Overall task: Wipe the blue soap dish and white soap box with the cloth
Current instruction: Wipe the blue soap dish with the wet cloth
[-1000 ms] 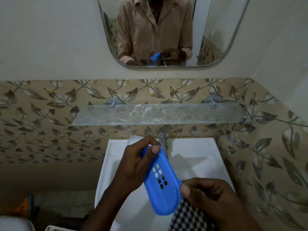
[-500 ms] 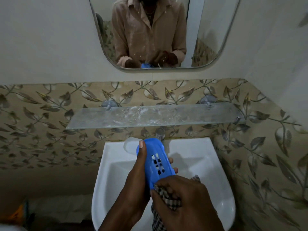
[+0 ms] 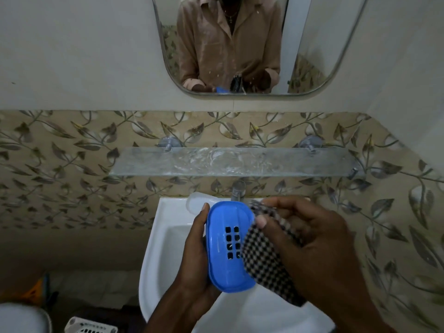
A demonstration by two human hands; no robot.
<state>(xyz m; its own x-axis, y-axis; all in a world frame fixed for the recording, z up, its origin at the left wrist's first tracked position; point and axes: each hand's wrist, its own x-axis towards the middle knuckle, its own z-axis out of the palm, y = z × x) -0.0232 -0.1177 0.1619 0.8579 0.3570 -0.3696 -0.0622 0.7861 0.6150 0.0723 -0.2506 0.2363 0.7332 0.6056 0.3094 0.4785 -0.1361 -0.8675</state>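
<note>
over the sink (image 3: 153, 248), checkered cloth (image 3: 263, 258) covers the slotted blue soap dish (image 3: 223, 248).

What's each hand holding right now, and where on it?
Left hand grips the blue soap dish along its left long edge. Right hand pinches the checked cloth near its top, against the dish's right side.

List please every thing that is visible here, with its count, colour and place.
Oval plastic soap dish: one, blue, held over the basin.
Checked cloth: one, black and white, against the dish's right side.
Plastic soap box: one, white, on the basin's back rim.
Ceramic basin: one, white, below the shelf.
Metal tap: one, grey, behind the basin.
Glass shelf: one, clear, on the tiled wall.
Mirror: one, above the shelf.
Slotted basket: one, white, bottom left.
Left hand: holds the dish.
Right hand: holds the cloth.
</note>
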